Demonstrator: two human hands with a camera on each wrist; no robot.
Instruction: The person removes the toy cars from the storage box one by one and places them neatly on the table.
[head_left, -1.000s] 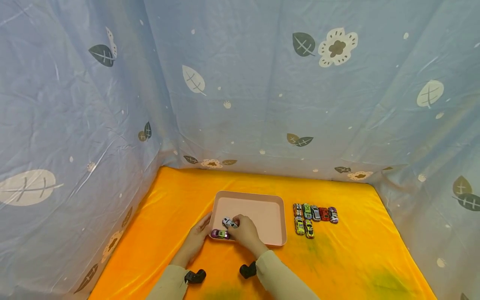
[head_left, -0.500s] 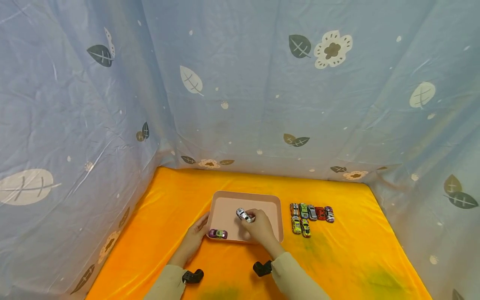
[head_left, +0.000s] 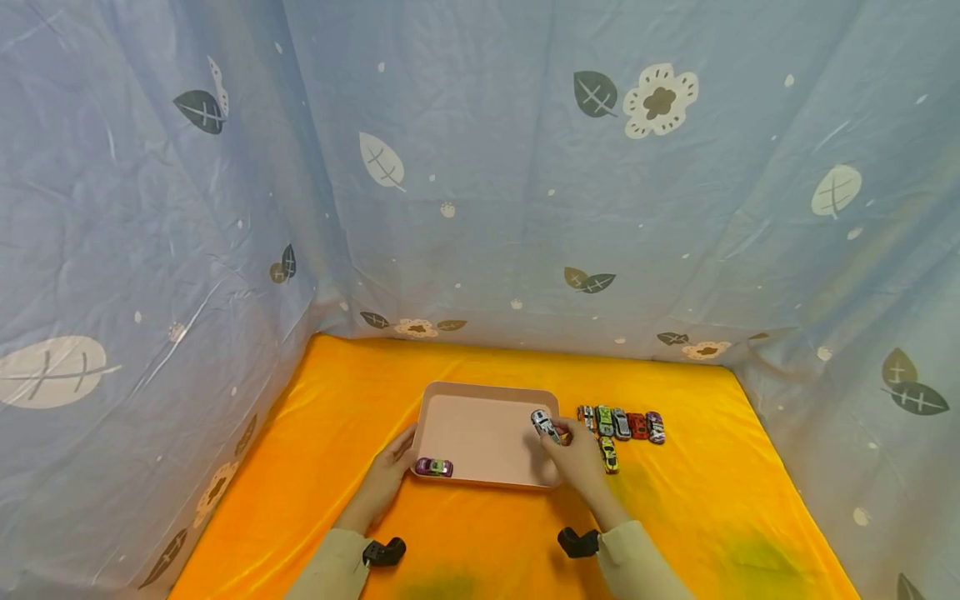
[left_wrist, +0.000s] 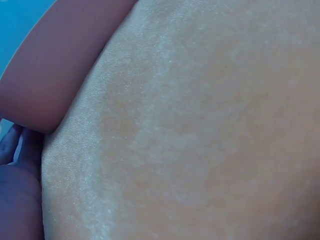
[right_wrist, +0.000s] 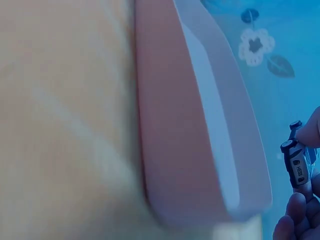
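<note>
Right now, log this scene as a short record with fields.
surface: orange cloth
tray: pink tray, holds a purple toy car at its near left corner
left hand: rests on the tray's left edge
right hand: grip pinches a white toy car over the tray's right edge
beside tray: row of toy cars on the cloth

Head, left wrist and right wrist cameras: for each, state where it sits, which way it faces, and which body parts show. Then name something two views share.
Head: worn on the head, looking forward and down at the pink tray on the orange cloth; both forearms, left hand, right hand show.
Left wrist: low beside the tray corner; fingers show.
Right wrist: along the tray rim; fingertips hold the white toy car.
Shared: head and right wrist both show the white toy car.
</note>
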